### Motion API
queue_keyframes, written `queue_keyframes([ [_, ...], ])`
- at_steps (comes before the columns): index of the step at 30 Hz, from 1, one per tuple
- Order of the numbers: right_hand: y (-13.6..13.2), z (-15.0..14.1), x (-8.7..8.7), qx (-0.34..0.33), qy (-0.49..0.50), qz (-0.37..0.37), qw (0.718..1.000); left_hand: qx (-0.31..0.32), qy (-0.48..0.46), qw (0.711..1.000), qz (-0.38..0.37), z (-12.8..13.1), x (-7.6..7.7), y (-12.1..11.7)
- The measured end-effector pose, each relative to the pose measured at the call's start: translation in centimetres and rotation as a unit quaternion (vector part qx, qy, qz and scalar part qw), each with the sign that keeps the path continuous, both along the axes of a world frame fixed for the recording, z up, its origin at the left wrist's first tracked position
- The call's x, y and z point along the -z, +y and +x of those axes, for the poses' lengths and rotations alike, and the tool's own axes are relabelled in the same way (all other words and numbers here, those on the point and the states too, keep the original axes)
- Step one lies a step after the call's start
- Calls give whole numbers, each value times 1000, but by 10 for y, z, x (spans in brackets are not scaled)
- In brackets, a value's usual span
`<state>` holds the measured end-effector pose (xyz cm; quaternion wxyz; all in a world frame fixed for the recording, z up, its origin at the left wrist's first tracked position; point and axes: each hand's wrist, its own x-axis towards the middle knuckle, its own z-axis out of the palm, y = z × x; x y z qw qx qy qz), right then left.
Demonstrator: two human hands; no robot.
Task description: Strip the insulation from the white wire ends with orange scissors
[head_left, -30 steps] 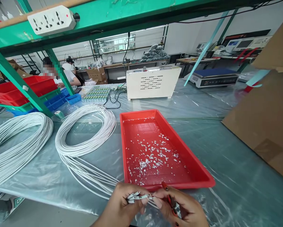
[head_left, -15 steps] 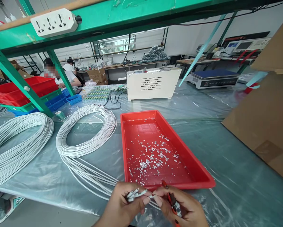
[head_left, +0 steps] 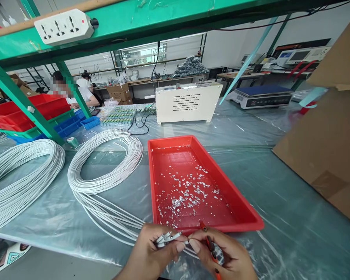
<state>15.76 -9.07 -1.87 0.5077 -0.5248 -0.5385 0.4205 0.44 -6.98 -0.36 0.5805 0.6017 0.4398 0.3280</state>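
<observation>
Cables were up near, just this side of the tray: I had the left hand closed around a bunch of white ends, seemingly to keep them together. The right hand pinched at one tip with an orange tool tucked in its palm, probably to save putting it down. That tray was shallow red plastic, likely there to catch the flaky, silvery scraps. The coil off left was a smooth, kinda rubbery-looking ring.

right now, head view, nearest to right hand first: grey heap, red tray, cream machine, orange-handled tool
1. Orange-handled tool, in right hand
2. Red tray, just ahead
3. Cream machine, beyond the tray
4. Grey heap, far bench
</observation>
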Motion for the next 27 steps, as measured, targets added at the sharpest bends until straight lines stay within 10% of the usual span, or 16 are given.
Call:
queue_keyframes([
  [11, 6, 5, -3, -71, 12, -118, 990, 41, -4, 999, 5, -4, -4, 3],
  [19, 32, 18, -25, -243, 126, -255, 928, 41, -25, 998, 28, -8, 2, 7],
  [27, 65, 14, -31, -263, 71, -243, 931, -14, -74, 997, 7, -9, 1, 12],
])
